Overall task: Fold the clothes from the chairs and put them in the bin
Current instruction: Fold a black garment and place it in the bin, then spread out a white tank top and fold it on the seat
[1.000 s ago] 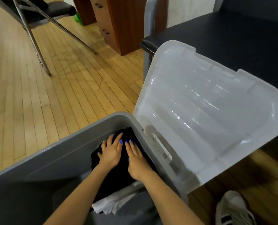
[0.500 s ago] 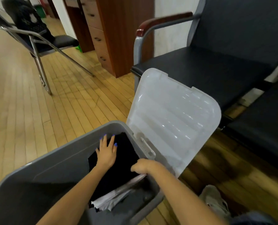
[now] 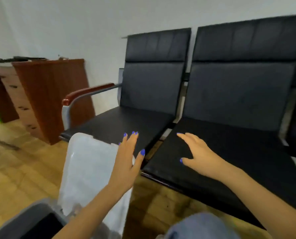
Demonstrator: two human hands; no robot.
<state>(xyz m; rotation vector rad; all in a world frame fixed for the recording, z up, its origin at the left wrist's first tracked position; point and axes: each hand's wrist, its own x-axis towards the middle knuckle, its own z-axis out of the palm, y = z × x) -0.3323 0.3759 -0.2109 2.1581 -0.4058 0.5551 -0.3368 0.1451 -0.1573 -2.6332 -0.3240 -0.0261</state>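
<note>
Wood-brown drawers (image 3: 45, 94) stand far left of the bin (image 3: 29, 219), whose grey rim shows only at the bottom left corner with something dark lying inside it, likely folded cloth, though blur hides the detail. Hinged up from the bin's right edge, the clear lid (image 3: 86, 169) leans toward the near chair. Just right of the lid, the left hand (image 3: 126, 163) hovers with fingers straight and spread, holding nothing. Farther right of the bin, the right hand (image 3: 197, 152) reaches out above a seat edge, fingers loosely extended, also empty. Beyond both hands, right of the bin, the black chairs (image 3: 230, 94) show bare seats and backs; no clothes lie on the parts in view. So the next garment, if any remains, seems to lie outside this view, and neither hand is clearly nearer to it; a lid left open suggests more may come.
</note>
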